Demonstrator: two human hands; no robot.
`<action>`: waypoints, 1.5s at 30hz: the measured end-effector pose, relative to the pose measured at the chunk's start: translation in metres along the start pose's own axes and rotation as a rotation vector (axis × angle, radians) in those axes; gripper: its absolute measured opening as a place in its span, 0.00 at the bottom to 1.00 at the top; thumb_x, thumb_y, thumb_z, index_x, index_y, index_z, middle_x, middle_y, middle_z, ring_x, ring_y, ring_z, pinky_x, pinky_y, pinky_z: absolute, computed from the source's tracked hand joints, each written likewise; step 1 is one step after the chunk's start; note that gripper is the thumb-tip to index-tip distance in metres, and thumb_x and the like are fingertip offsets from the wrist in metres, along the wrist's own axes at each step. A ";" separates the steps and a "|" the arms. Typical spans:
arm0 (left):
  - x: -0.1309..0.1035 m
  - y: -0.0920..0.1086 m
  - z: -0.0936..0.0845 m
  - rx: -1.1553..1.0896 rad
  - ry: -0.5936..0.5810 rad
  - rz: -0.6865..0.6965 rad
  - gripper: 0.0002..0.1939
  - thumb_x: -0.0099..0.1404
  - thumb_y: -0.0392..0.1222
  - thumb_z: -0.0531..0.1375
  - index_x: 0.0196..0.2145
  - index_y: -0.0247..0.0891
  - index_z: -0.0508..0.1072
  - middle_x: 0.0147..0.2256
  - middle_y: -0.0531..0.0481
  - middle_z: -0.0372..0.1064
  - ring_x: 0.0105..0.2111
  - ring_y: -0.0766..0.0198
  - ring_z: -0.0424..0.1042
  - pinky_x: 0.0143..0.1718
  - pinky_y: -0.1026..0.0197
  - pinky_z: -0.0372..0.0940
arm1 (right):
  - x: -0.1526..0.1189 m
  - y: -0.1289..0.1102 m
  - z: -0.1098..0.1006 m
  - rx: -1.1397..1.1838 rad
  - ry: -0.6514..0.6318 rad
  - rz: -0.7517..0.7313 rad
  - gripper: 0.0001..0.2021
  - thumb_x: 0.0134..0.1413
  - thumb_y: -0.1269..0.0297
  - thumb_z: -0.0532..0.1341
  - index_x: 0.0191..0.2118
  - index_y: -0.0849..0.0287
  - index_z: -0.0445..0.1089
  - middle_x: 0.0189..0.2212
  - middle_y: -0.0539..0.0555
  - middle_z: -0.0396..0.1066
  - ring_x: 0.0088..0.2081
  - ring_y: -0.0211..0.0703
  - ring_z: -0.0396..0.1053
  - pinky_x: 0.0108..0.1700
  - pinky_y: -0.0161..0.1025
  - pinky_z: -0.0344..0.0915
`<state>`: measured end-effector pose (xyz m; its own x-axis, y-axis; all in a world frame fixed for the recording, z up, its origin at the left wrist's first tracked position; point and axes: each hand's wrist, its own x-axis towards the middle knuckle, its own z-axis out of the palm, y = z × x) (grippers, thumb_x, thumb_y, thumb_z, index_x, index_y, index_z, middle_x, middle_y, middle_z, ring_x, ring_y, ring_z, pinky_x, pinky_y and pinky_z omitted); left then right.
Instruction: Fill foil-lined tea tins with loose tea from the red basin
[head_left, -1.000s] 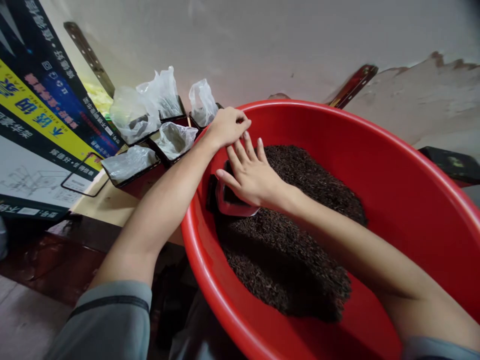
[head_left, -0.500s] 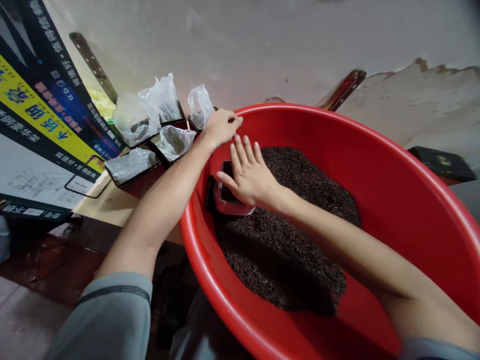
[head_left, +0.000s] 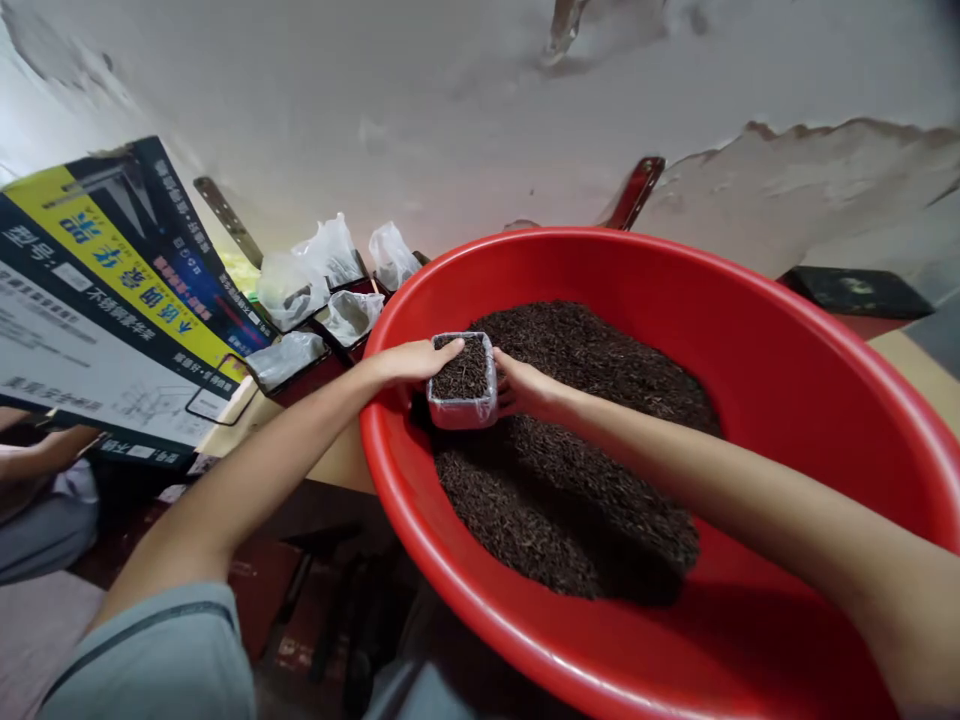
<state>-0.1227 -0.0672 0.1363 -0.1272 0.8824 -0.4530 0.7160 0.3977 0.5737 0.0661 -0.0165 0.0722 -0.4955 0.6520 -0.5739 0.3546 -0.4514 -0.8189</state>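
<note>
A small square container [head_left: 463, 410], lined with clear plastic and filled with dark, leaf-like flakes, is between my two hands inside the red basin [head_left: 825, 400]. My left hand [head_left: 424, 361] grips its left side, the thumb over the top edge. On the right side, the fingers of my right hand [head_left: 521, 385] are wrapped against the wall, partly hidden behind it. A large heap of the same dark flakes [head_left: 600, 370] covers the basin's floor around and below the container.
Several plastic-lined boxes [head_left: 285, 358] stand on the wooden surface left of the basin. A printed carton [head_left: 112, 300] leans beyond them. Another person's arm [head_left: 45, 455] shows at the far left. A black-topped box [head_left: 859, 290] is beyond the basin's right rim.
My left hand has come down from the basin's rim onto the container. My right hand, spread over it before, now holds its right side. The dark flakes in it now show clearly.
</note>
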 end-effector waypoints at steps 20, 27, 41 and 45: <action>-0.035 0.020 -0.077 -0.199 0.498 0.267 0.18 0.53 0.29 0.63 0.42 0.37 0.78 0.32 0.49 0.72 0.26 0.66 0.70 0.28 0.62 0.66 | -0.038 -0.081 -0.008 -0.030 0.185 -0.711 0.19 0.39 0.76 0.68 0.42 0.60 0.72 0.29 0.50 0.67 0.26 0.38 0.65 0.28 0.42 0.72; -0.053 0.011 -0.061 -0.034 0.185 0.149 0.20 0.65 0.54 0.63 0.48 0.36 0.75 0.26 0.45 0.74 0.28 0.54 0.78 0.26 0.60 0.68 | -0.058 -0.073 -0.027 -0.101 0.243 -0.746 0.28 0.57 0.53 0.65 0.59 0.56 0.62 0.32 0.52 0.71 0.22 0.36 0.68 0.22 0.38 0.70; -0.067 -0.034 -0.081 -0.177 0.161 0.229 0.38 0.62 0.42 0.64 0.67 0.37 0.58 0.38 0.40 0.78 0.28 0.57 0.77 0.24 0.58 0.68 | -0.049 -0.064 -0.081 -0.056 0.061 -0.746 0.38 0.48 0.58 0.69 0.65 0.55 0.57 0.37 0.52 0.72 0.36 0.44 0.73 0.46 0.49 0.73; -0.039 -0.033 -0.058 -0.025 -0.006 0.533 0.41 0.49 0.41 0.72 0.61 0.42 0.67 0.45 0.40 0.78 0.41 0.54 0.78 0.38 0.58 0.71 | -0.013 -0.041 -0.073 -0.514 -0.250 -0.746 0.53 0.37 0.49 0.74 0.69 0.57 0.52 0.63 0.64 0.63 0.63 0.58 0.62 0.64 0.61 0.59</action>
<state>-0.1817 -0.1000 0.1747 0.2535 0.9623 -0.0980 0.6640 -0.0994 0.7411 0.1160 0.0385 0.1142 -0.8708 0.4875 0.0642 0.1537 0.3939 -0.9062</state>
